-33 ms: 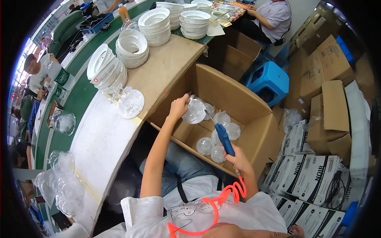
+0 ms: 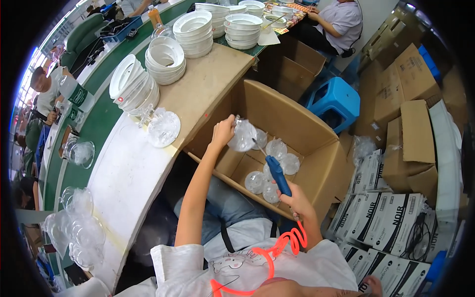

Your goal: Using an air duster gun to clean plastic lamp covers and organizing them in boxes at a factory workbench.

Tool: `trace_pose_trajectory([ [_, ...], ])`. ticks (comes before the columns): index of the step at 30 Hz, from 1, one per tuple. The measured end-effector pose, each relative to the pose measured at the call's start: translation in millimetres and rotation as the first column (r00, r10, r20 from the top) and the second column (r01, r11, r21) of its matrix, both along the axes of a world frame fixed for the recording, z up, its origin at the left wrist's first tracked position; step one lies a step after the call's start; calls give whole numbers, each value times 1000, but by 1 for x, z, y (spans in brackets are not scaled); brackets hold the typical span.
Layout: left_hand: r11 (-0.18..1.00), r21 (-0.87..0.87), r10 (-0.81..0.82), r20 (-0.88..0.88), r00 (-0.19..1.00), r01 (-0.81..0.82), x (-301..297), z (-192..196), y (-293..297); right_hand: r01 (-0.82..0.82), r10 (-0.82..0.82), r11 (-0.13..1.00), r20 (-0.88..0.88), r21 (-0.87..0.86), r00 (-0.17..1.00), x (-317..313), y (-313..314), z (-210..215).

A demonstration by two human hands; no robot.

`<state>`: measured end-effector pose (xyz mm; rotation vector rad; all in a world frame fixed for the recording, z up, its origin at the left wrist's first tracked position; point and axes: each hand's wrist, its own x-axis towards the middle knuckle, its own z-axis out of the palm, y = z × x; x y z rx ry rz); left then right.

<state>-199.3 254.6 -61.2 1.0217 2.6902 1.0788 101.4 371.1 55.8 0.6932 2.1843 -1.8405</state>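
Observation:
Over the open cardboard box, my left hand (image 2: 224, 130) grips a clear round plastic cover (image 2: 242, 137) by its edge. A blue air blow gun (image 2: 278, 174) is held in my right hand (image 2: 297, 199), its thin nozzle angled up at the cover's lower right side. From the gun's handle a red coiled hose (image 2: 292, 240) runs back across my shirt. Further clear round covers (image 2: 290, 164) lie on the bottom of the cardboard box (image 2: 324, 163), below both hands.
Left of the box, a curved workbench (image 2: 131, 163) bears stacks of white rings (image 2: 166, 57) and loose clear pieces (image 2: 163, 127). A blue stool (image 2: 337, 104) stands beyond the box. Cartons (image 2: 381, 222) are piled at right. Another person (image 2: 341, 22) sits at the far end.
The blow gun's nozzle has shifted slightly left, closer to the clear cover. The cover has turned a little in my left hand.

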Motion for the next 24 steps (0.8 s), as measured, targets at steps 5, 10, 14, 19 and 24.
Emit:
trace_pose_trajectory([
  [5,998,-8,53,-141,989,-55,4,-2,8,-34,72,967,-145,253,987,14,-16,-29],
  [10,994,12,110,-202,973,-110,17,-23,-8,-81,106,984,-164,157,981,19,-23,-53],
  [14,990,5,139,-190,972,-141,23,-29,-13,-76,84,994,-107,74,991,11,-33,-44],
  [19,964,62,258,3,966,-258,28,-29,-19,-137,154,984,-152,115,976,4,-40,-58],
  [24,962,80,265,-31,964,-262,24,-23,-26,32,-26,991,-51,127,998,9,-15,-54],
])
